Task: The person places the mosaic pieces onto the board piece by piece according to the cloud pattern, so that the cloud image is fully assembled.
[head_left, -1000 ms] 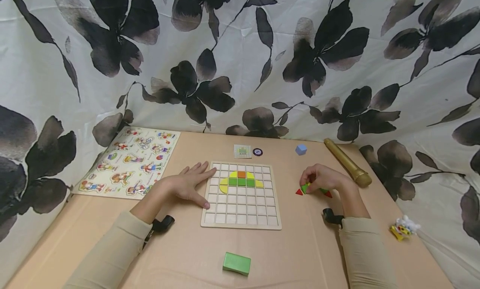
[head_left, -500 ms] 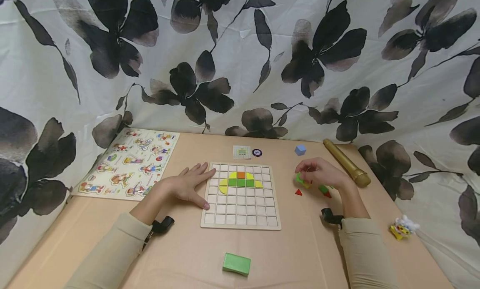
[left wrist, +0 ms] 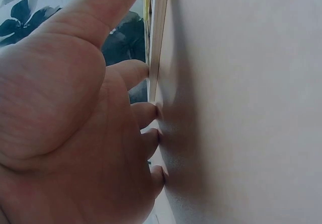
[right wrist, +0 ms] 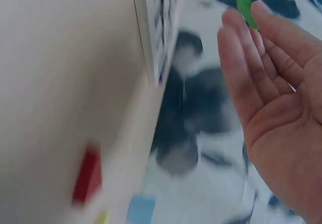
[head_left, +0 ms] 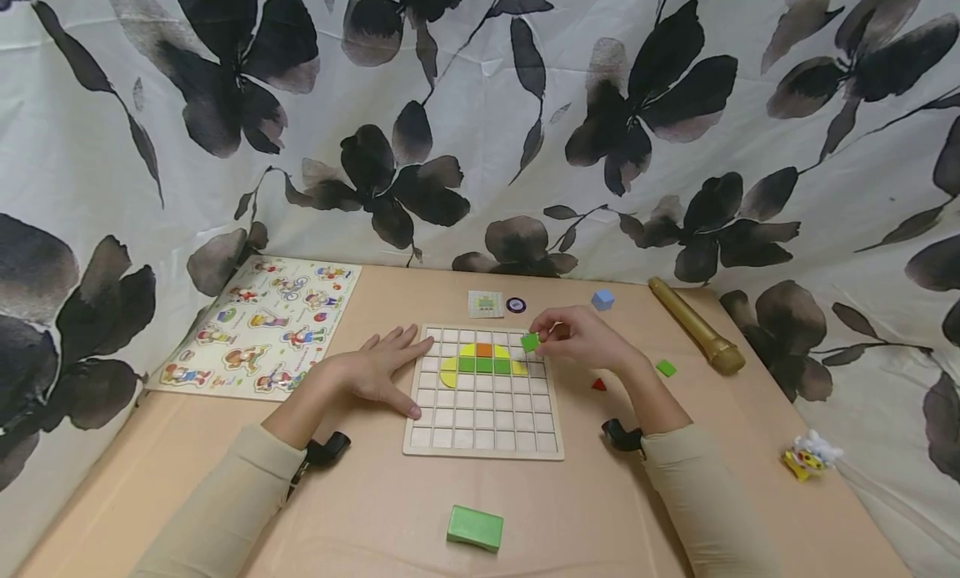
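- Since the earlier frames, the right hand point(head_left: 573, 338) has swung left, from near the red triangle point(head_left: 598, 384) to the grid board point(head_left: 483, 440).
- Its thumb and fingers pinch a green square point(head_left: 530, 342) at the board's far right corner.
- The left hand point(head_left: 375, 369) lies spread, fingers released, along the board's left edge.
- Another green piece point(head_left: 666, 368) lies right of the triangle on the worktop point(head_left: 360, 495).
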Motion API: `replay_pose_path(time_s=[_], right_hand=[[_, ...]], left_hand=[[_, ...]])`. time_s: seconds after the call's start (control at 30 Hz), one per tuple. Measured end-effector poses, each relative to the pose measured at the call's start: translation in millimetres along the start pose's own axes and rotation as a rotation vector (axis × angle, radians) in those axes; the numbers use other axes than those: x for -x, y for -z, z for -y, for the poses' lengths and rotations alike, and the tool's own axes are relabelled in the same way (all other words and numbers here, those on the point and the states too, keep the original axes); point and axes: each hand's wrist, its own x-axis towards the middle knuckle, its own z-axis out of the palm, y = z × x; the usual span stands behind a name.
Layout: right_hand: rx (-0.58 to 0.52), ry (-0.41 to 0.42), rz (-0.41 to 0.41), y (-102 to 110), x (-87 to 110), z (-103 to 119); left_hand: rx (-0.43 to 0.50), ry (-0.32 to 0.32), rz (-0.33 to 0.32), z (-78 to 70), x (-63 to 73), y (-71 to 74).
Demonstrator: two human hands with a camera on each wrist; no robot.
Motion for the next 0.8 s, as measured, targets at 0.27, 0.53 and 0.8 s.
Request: replay_pose_path(time_s=[0.27,0.53,0.8], right_hand=[[0.114,0.129,0.204,-46,-36.0,31],[0.213,0.168,0.303,-73,-51.0,43],[0.251,0.118,0.323,-81,-53.3,47]], left_hand=[[0.045,-0.036,-0.012,4.8,-0.6,-2.2],[0.032,-0.016,-0.007,4.3,-2.9,-3.0],[0.002,0.014,0.004,0.2,-0.8,-0.5]])
